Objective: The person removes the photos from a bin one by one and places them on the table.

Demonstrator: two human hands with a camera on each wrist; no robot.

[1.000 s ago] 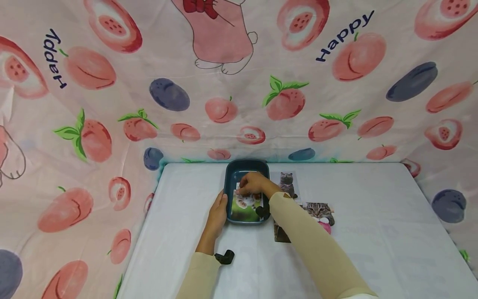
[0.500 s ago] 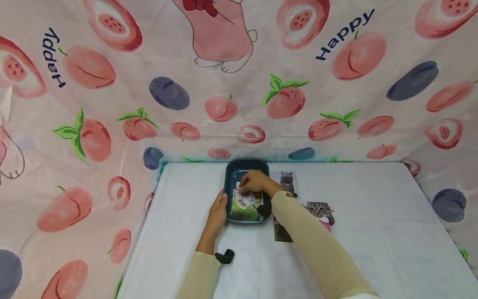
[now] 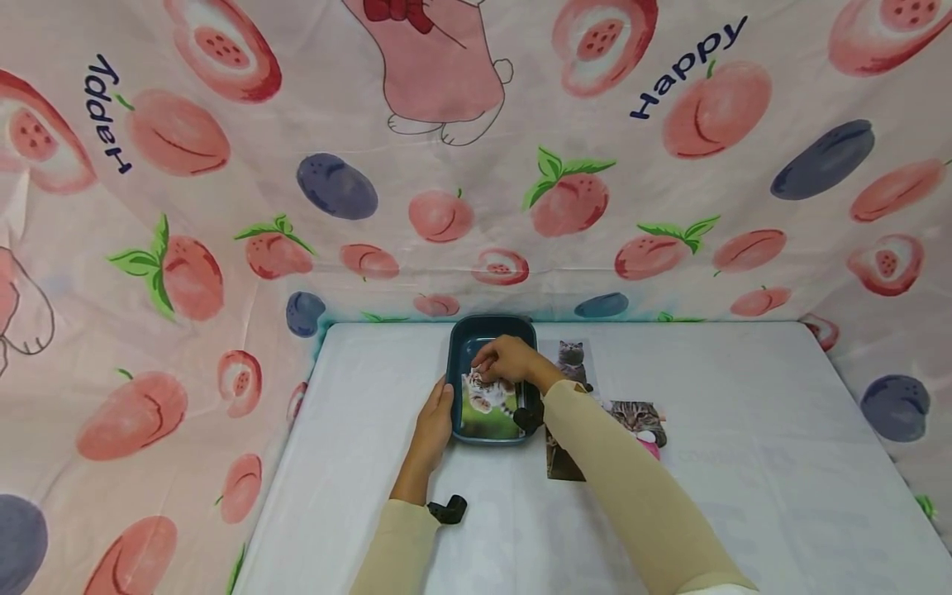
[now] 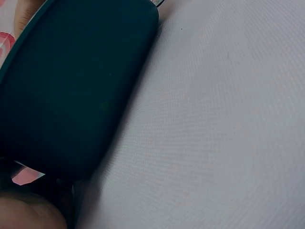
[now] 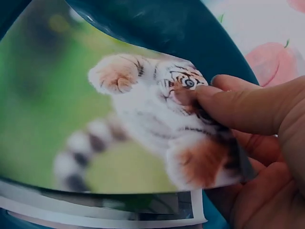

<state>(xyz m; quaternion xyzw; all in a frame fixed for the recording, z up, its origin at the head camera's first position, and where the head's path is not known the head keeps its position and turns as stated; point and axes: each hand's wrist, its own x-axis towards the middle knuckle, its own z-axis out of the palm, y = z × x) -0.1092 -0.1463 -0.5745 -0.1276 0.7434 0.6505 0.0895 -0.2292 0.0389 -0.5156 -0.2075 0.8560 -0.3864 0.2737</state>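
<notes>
A dark teal rectangular container [image 3: 455, 330] stands near the table's far edge. My left hand [image 3: 431, 426] holds it by its left side, with the thumb near the rim; the other fingers are mostly hidden. In the left wrist view the container's outer wall [image 4: 76, 86] fills the upper left. Inside lies a photo of a tiger cub [image 3: 487, 421] on a green background. My right hand [image 3: 509, 359] reaches in and pinches the photo at one edge. The right wrist view shows the thumb [image 5: 243, 105] on the tiger photo [image 5: 143, 119], which bends. Other white-edged prints [image 5: 198, 210] lie beneath it.
Right of the container lie a grey cat photo [image 3: 571, 359], a tabby cat photo [image 3: 640, 420] and a darker print [image 3: 563, 464], partly covered by my right sleeve [image 3: 625, 479]. A fruit-patterned cloth [image 3: 476, 165] rises behind the white table [image 3: 744, 454].
My right hand has shifted slightly up and left within the container. The tiger photo's upper part has risen with it, and the white edge seen behind it is now covered.
</notes>
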